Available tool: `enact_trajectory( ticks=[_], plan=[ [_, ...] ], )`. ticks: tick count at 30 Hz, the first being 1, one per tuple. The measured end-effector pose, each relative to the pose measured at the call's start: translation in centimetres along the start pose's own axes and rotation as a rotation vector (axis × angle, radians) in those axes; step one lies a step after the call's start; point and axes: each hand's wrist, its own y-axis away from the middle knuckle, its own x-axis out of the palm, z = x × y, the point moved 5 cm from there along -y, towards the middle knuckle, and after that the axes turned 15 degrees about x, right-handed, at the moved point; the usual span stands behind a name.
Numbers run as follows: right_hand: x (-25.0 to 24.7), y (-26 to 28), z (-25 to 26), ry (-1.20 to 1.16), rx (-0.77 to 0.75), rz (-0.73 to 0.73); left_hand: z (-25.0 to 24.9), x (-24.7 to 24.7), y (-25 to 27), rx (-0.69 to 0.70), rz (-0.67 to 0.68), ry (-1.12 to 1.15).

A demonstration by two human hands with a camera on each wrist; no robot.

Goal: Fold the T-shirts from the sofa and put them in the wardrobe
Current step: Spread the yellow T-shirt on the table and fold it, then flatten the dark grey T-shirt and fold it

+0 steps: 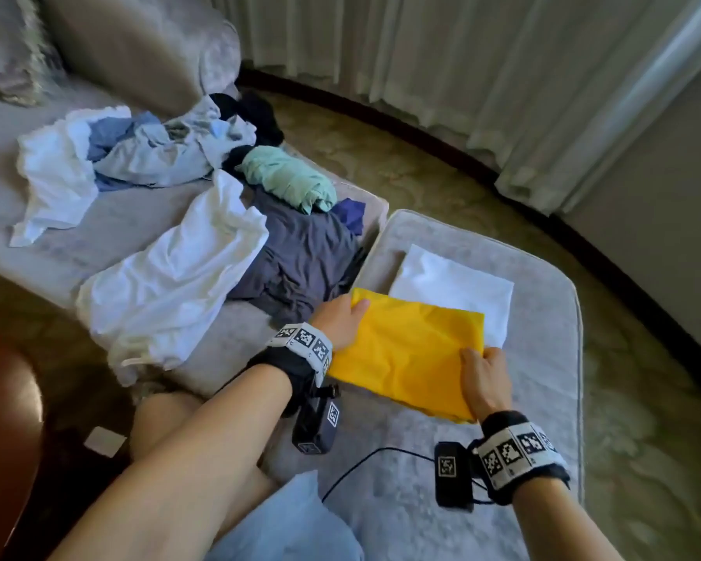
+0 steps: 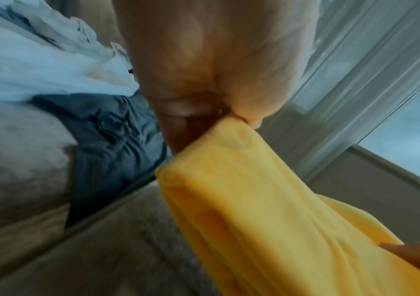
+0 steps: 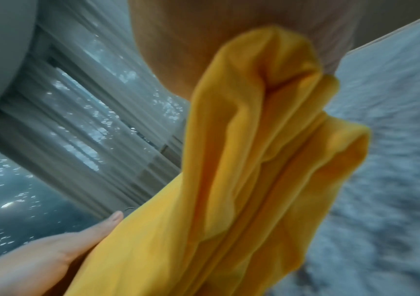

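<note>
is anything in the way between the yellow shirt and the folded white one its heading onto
Nothing visible. Both the left hand and right hand already grip the folded yellow T-shirt, which partly overlaps the folded white T-shirt on the grey ottoman. The white one's uncovered top is bare. The wardrobe is not in view.

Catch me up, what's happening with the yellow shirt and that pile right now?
A person holds the folded yellow T-shirt at opposite ends, left hand at the far end, right hand at the near end, over the grey ottoman. It overlaps a folded white T-shirt lying there. Unfolded clothes are heaped on the sofa. No wardrobe is in view.
</note>
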Motion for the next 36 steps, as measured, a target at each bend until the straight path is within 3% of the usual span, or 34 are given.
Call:
enact_trajectory(
  ticks=[7,13,16,18,20,22,25,28,30,36],
  plan=[
    [-0.7,-4.6,-8.2,-0.012,0.200,0.028,-0.1,6.9,-2.8,-0.071,0.058,-0.071],
    [-0.7,-5.6,-8.8,-0.002,0.222,0.000,0.5,8.1,-3.7,-0.114,0.053,-0.146],
    [-1.6,-4.6,-7.4,-0.058,0.220,-0.164,0.7,7.6,-4.1,-0.142,0.045,-0.137],
    [-2.1,-3.4,-5.2,-0.053,0.133,-0.342,1.3,6.2,-4.0,-0.165,-0.020,-0.113],
    [-1.3,-2.3,-1.9,-0.035,-0.008,-0.406,2.6,4.2,-3.7,-0.203,-0.109,-0.093],
    [1.2,-1.6,1.5,-0.057,-0.126,-0.336,4.2,2.0,-3.3,-0.246,-0.183,-0.059],
    [6.9,-0.2,6.3,-0.052,-0.236,-0.121,7.6,-1.4,-2.7,-0.343,-0.310,0.110],
    [13.7,1.5,10.1,0.073,-0.300,0.115,11.4,-4.0,-1.7,-0.494,-0.411,0.639],
    [18.0,2.3,11.8,0.203,-0.349,0.212,13.3,-6.3,-0.4,-0.584,-0.469,0.845],
    [28.7,3.4,13.9,0.529,-0.339,0.349,19.0,-11.6,3.0,-0.618,-0.482,0.777]
  ],
)
